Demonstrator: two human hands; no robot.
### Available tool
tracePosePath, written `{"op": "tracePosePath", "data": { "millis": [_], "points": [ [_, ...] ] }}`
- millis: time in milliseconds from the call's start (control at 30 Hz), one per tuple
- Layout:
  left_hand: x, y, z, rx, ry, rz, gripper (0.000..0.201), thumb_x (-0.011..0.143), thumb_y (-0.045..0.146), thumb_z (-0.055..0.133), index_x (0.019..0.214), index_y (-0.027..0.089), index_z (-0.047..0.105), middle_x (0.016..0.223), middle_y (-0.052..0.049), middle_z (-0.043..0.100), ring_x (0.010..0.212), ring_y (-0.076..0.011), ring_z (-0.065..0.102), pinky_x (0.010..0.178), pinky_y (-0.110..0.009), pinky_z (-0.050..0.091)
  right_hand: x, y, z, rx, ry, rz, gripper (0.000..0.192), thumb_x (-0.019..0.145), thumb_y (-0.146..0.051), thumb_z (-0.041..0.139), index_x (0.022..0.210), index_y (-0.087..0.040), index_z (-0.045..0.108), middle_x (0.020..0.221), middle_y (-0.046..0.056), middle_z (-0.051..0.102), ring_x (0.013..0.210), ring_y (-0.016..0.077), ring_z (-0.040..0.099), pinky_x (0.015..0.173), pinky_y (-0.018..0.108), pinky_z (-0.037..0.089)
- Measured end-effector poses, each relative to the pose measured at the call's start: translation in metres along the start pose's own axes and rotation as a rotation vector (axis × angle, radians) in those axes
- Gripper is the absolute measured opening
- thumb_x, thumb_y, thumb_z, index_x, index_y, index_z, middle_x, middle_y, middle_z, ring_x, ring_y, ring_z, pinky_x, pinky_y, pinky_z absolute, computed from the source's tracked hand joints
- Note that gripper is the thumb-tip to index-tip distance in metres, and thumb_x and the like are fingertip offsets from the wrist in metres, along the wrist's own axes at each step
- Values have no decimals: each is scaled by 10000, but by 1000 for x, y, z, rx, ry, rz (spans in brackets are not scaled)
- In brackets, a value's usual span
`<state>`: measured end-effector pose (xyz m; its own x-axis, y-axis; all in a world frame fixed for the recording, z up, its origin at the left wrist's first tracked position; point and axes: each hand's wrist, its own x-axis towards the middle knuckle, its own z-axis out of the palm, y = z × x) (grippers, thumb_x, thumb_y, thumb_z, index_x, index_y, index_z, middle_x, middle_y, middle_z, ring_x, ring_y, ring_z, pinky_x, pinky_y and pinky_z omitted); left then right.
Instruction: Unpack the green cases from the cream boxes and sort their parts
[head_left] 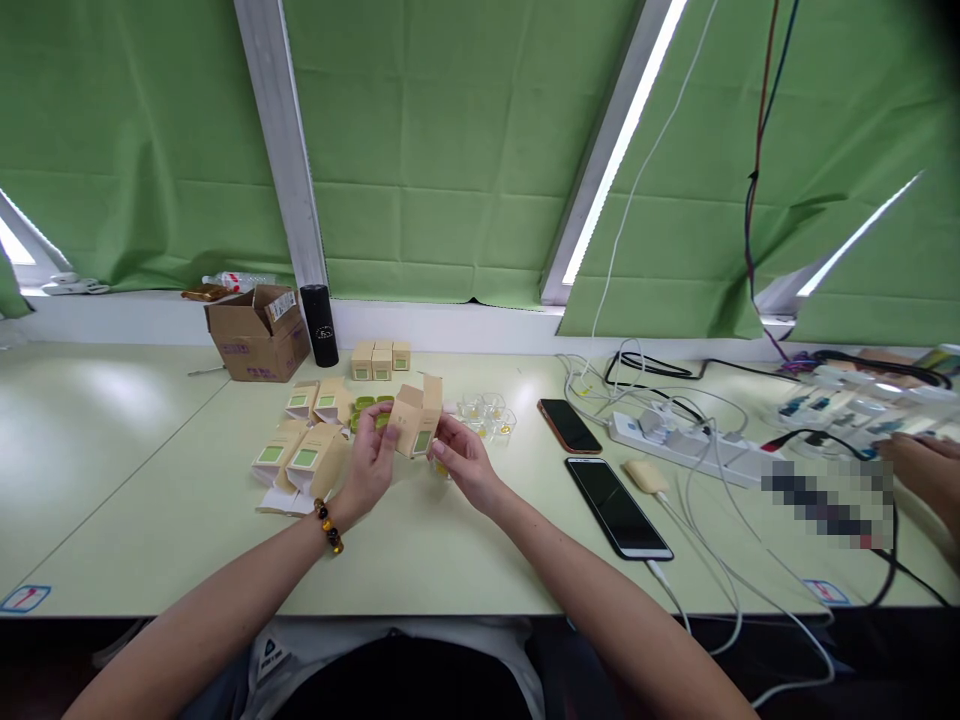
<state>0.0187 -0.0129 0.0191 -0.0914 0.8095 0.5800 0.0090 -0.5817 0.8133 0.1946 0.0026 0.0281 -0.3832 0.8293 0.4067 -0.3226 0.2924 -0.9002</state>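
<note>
kraft box [406, 425] | green-panelled | flap [433, 391] up | tilted | in left fingers [391, 437]

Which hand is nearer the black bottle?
Left. The left hand holds a small box in front of the bottle and to its right; the right hand is farther right.

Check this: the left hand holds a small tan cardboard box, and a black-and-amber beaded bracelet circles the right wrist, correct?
Not quite: the head view shows the bracelet on the left wrist; the left hand does hold the tan box.
</note>
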Motion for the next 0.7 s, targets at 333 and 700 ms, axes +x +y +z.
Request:
{"op": "tracePosePath", "data": {
  "millis": [333,700],
  "points": [
    [-10,7,-6,-4,-186,-7,530,1046,476,564,1537,286,498,1559,-128,534,1354,-305,561,984,-414,574,2,1,-1,121,196,96,554,719,-643,893,1020,-240,661,952,39,700,699,144,585,551,262,493],
    [-15,-10,-4,74,-184,31,644,982,317,681,1568,295,416,1591,-167,482,1389,-309,557,1029,-442,571,5,1,4,14,258,125,542,747,-646,860,1000,-239,606,923,0,687,530,88,534,481,275,490]
  ]
}}
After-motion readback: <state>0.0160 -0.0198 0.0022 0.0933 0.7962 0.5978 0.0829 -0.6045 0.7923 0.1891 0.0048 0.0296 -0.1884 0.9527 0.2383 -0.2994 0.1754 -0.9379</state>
